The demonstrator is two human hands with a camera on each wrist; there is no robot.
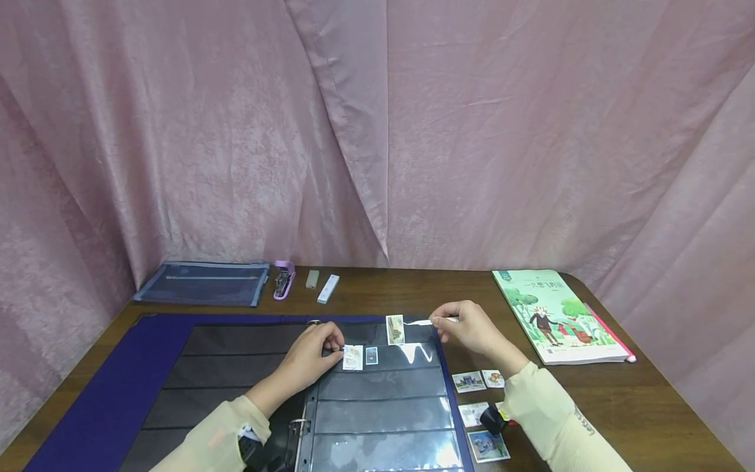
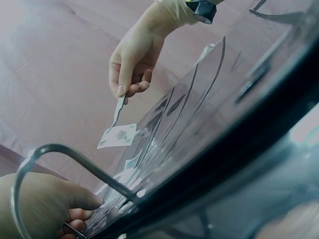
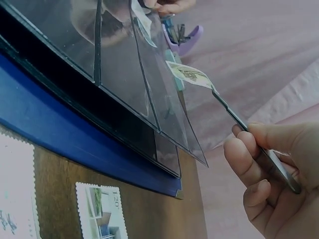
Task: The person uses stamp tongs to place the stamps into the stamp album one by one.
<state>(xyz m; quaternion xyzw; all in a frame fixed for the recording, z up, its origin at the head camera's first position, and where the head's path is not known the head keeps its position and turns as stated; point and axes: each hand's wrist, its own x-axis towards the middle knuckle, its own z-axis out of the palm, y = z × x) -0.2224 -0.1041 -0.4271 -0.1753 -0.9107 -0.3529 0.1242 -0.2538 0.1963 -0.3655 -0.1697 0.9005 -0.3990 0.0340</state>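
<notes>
My right hand [image 1: 466,326] grips a pair of metal tweezers [image 3: 234,117] between thumb and fingers. Their tips pinch one end of a postage stamp [image 3: 190,74], which hovers near the top edge of a clear pocket page [image 1: 377,387] in a blue stamp album [image 1: 100,393]. On the page's left side, my left hand [image 1: 309,357] pinches at the upper pocket row, fingers curled, its thumb [image 2: 82,196] near the binder ring [image 2: 75,154]. Two stamps show in that row: a pale one [image 1: 353,358] beside the left fingertips and a small blue one [image 1: 371,356].
Several loose stamps [image 1: 468,381] lie right of the album, partly behind the right wrist. Along the back are a blue zip pouch [image 1: 203,285], a purple stapler [image 1: 284,280], a greenish block [image 1: 312,279] and a white box [image 1: 328,288]. A green book [image 1: 560,321] lies back right.
</notes>
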